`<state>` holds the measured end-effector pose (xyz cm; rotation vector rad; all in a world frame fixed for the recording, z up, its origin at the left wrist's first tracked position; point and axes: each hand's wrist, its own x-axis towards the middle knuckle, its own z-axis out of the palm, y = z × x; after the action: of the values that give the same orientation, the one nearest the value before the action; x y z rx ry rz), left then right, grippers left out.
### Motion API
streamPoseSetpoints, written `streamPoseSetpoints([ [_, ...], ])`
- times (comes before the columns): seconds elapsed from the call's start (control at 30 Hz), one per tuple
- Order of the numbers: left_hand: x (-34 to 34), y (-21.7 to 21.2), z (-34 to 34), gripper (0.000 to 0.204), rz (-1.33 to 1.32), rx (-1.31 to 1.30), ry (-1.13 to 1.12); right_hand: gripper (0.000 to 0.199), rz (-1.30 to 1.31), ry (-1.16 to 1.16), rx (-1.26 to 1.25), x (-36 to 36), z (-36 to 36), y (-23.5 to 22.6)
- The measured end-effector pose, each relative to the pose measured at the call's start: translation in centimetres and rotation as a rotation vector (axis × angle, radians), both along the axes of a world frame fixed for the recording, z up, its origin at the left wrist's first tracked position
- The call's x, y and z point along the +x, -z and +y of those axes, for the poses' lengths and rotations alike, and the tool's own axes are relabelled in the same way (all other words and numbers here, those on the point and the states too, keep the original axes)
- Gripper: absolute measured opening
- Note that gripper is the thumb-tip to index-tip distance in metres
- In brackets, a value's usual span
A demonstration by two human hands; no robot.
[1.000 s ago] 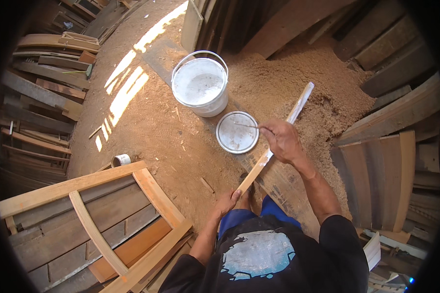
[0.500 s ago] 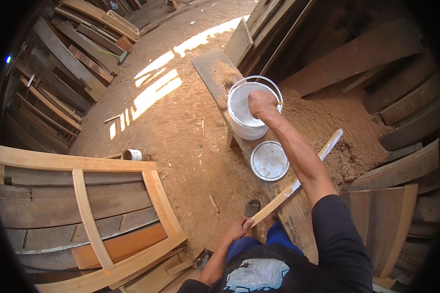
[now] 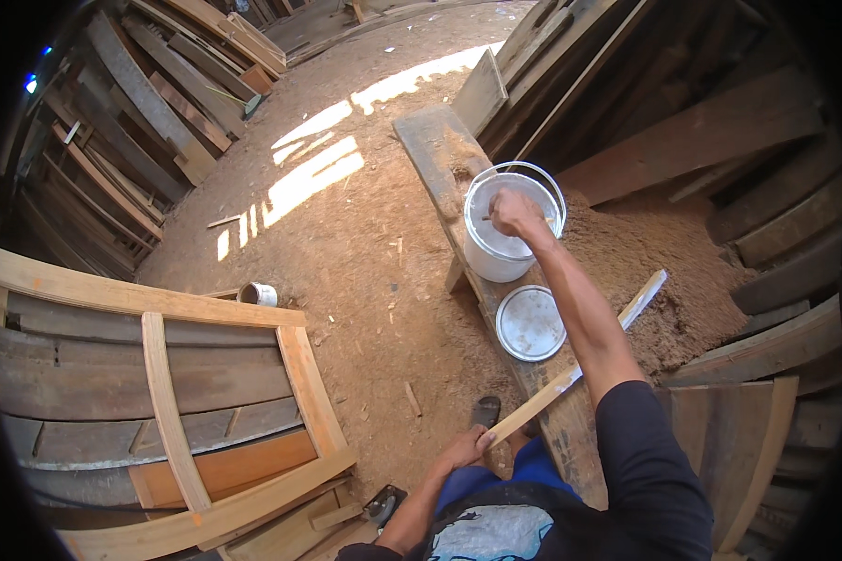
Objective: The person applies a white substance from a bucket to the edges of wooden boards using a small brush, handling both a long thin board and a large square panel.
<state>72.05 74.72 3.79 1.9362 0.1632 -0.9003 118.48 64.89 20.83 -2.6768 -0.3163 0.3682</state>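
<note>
Right hand (image 3: 513,211) is down inside the white bucket (image 3: 505,252) on the bench plank (image 3: 440,150), fingers closed on something I can't make out. Left hand (image 3: 463,451) grips the low end of 1 wood slat (image 3: 571,379), partly whitened. Bucket lid (image 3: 530,323) lies off beside it, so coating looks midway.
</note>
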Motion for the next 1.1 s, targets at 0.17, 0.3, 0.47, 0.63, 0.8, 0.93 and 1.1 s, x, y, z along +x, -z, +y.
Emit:
streamPoseSetpoints([
  [0.17, 2.5, -3.6, 0.0, 0.049, 0.134, -0.045, 0.139, 0.024, -0.124, -0.055, 0.063, -1.7, -4.6, -3.0],
  [0.3, 1.6, -2.6, 0.4, 0.052, 0.155, -0.242, 0.099, 0.025, -0.058, 0.037, 0.248, -5.8, -7.9, -7.6],
  [0.47, 3.1, -5.6, 0.1, 0.054, 0.156, -0.300, 0.073, 0.024, -0.146, 0.089, 0.488, -12.3, -15.4, -10.0],
  [0.63, 3.8, -8.0, -1.4, 0.045, 0.454, -0.512, -0.130, 0.020, 0.036, 0.266, 0.728, -21.8, -21.2, -12.8],
  [0.8, 3.6, -9.7, -0.9, 0.041, 0.542, -0.674, -0.193, 0.021, 0.138, 0.328, 0.662, -29.0, -23.4, -12.0],
  [0.93, 3.4, -8.1, -0.7, 0.045, 0.613, -0.825, -0.222, 0.021, 0.180, 0.363, 0.804, -34.0, -25.0, -6.0],
  [1.1, 3.5, -9.0, -1.3, 0.046, 0.709, -0.910, -0.292, 0.025, 0.229, 0.423, 0.680, -37.8, -25.3, 0.5],
])
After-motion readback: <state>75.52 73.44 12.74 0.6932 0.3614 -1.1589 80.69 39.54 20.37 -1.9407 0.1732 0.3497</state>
